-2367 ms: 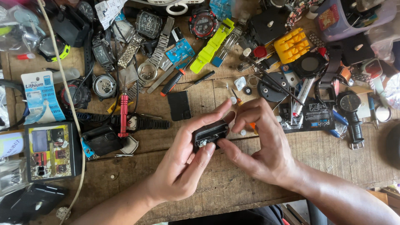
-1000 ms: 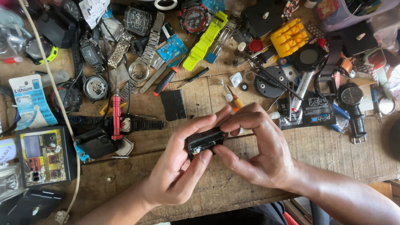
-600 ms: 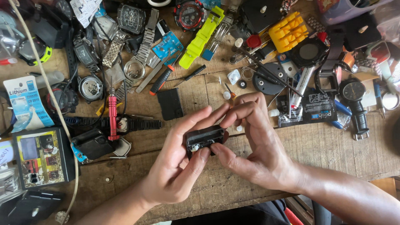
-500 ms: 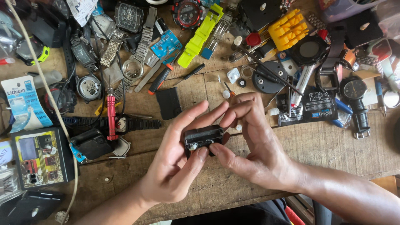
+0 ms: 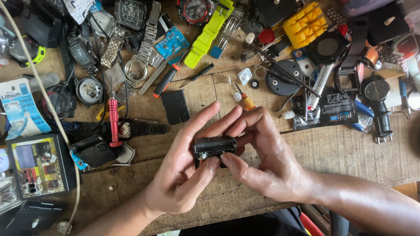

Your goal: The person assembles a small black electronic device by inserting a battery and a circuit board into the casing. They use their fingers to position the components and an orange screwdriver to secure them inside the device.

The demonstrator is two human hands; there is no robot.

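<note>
A small black boxy part [image 5: 215, 146] with a metal stud on its front sits between both hands above the wooden workbench [image 5: 341, 157]. My left hand [image 5: 183, 170] cradles it from below, thumb pressed on its front edge, fingers stretched out behind it. My right hand [image 5: 262, 161] grips its right end with thumb and curled fingers. A flat black rectangular cover [image 5: 175, 106] lies on the bench just beyond my left fingers. A small orange-handled screwdriver [image 5: 245, 99] lies beyond my right fingers.
Clutter fills the back of the bench: watches and metal straps [image 5: 114, 41], a red screwdriver [image 5: 113, 120], a lime strap [image 5: 208, 32], a yellow case holder [image 5: 305, 24], a black round disc [image 5: 283, 78]. A battery tester [image 5: 37, 166] stands left. A cord [image 5: 52, 113] crosses the left side.
Both hands have kept hold of the black part, shifting it slightly. My left fingers have stretched out straighter behind it.
</note>
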